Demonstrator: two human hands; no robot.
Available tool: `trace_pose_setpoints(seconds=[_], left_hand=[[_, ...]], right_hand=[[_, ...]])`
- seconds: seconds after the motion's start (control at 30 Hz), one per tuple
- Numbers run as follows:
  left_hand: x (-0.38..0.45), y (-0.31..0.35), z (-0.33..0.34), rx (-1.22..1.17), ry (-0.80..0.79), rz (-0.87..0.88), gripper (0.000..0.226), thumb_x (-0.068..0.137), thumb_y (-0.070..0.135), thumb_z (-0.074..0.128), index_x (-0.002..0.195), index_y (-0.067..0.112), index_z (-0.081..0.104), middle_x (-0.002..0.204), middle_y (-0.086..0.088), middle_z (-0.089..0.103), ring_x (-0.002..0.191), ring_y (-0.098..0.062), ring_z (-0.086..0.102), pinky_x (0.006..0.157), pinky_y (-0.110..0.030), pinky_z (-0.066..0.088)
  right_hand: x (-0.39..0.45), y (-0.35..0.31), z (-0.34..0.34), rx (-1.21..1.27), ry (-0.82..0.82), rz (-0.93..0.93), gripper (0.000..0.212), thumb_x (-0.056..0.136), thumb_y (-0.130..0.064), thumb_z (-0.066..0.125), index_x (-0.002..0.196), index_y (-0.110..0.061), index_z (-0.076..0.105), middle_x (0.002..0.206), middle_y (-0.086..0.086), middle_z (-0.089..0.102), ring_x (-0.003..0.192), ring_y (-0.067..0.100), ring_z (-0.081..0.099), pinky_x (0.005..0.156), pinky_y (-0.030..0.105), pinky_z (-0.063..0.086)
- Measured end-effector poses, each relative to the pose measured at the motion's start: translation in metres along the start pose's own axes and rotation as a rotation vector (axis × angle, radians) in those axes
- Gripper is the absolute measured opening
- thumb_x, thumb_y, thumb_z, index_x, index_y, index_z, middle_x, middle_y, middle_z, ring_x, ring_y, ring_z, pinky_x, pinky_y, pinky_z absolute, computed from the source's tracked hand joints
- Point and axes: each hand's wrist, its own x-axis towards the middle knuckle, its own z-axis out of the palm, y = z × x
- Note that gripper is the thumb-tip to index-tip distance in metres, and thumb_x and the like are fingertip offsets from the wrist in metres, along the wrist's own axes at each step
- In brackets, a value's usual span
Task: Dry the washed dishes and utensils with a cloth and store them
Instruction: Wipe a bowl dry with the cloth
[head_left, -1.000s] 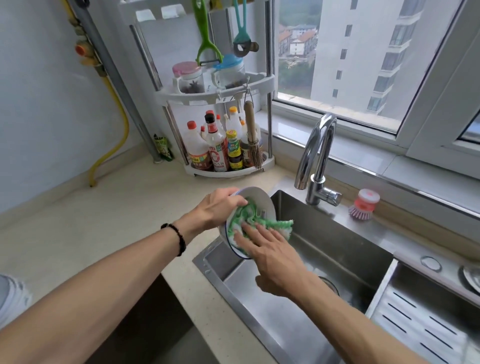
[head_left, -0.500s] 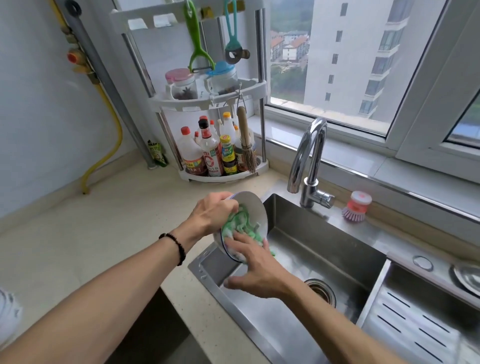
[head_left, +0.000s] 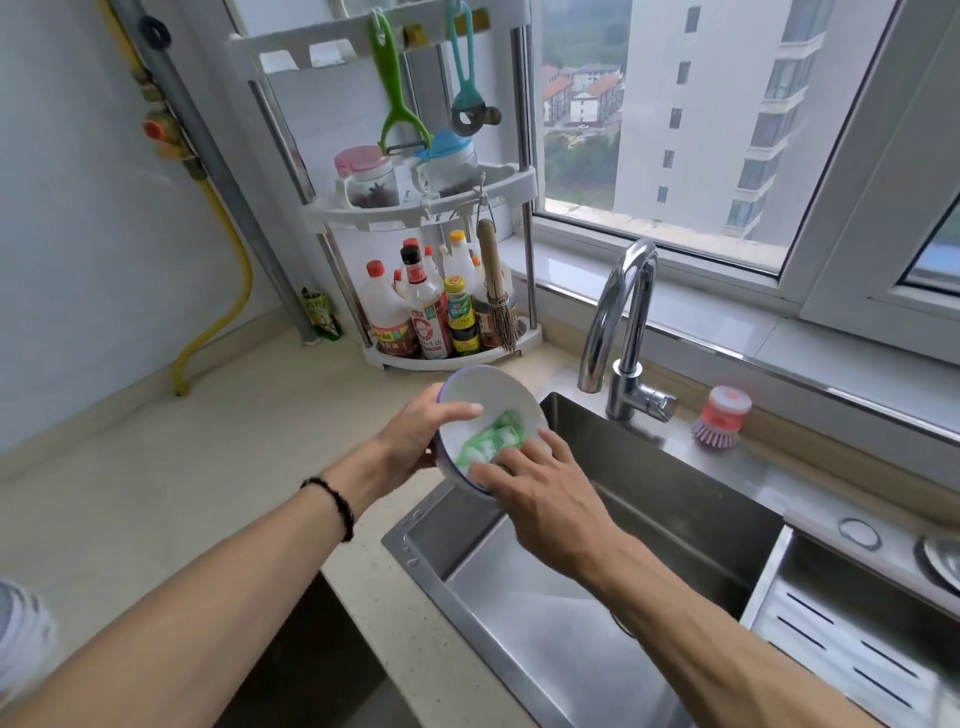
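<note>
My left hand (head_left: 415, 434) grips a white bowl (head_left: 488, 395) with a blue rim by its left edge, thumb inside the rim. The bowl is tilted toward me over the near left corner of the steel sink (head_left: 691, 499). My right hand (head_left: 545, 493) presses a green and white cloth (head_left: 491, 441) into the bowl's inside, with the fingers bunched over the cloth. Most of the cloth is hidden under those fingers.
A curved tap (head_left: 623, 322) rises behind the sink, with a pink dish brush (head_left: 722, 415) to its right. A white corner rack (head_left: 441, 208) of bottles and jars stands on the beige counter (head_left: 182, 467). A ridged drainer (head_left: 852, 639) lies at the right.
The cloth has gone from hanging over the bowl's rim to being bunched inside it. My right hand has slid lower in the bowl, which now shows more of its white inside.
</note>
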Motion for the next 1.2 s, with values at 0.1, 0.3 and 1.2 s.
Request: trace_pose_setpoints(seconds=[0.1,0.3,1.2], left_hand=[[-0.003,-0.021,0.012,-0.373,0.12,0.111,0.063,0.076,0.03,0.068,0.135,0.01,0.055,0.124,-0.025,0.065,0.101,-0.037,0.068,0.068,-0.036,0.057],[-0.005,-0.006,0.015,-0.169,0.383,0.109,0.013,0.08,0.022,0.061,0.09,0.016,0.068,0.087,-0.007,0.069,0.077,-0.026,0.06,0.057,-0.029,0.042],[-0.011,0.038,-0.022,0.23,0.043,-0.197,0.063,0.057,0.038,0.064,0.113,0.008,0.064,0.076,-0.007,0.063,0.053,-0.019,0.062,0.046,-0.021,0.045]], right_hand=[[0.014,-0.023,0.002,0.051,0.068,0.166,0.043,0.066,-0.012,0.078,0.103,-0.03,0.063,0.08,-0.002,0.058,0.075,0.024,0.055,0.068,0.035,0.044],[0.03,-0.047,-0.006,0.237,-0.18,0.345,0.046,0.088,-0.021,0.063,0.13,-0.034,0.048,0.116,-0.002,0.059,0.113,0.025,0.051,0.086,0.038,0.029],[0.004,-0.017,-0.004,0.138,-0.138,-0.01,0.068,0.08,-0.016,0.08,0.136,-0.034,0.046,0.129,-0.006,0.062,0.116,0.02,0.058,0.107,0.049,0.039]])
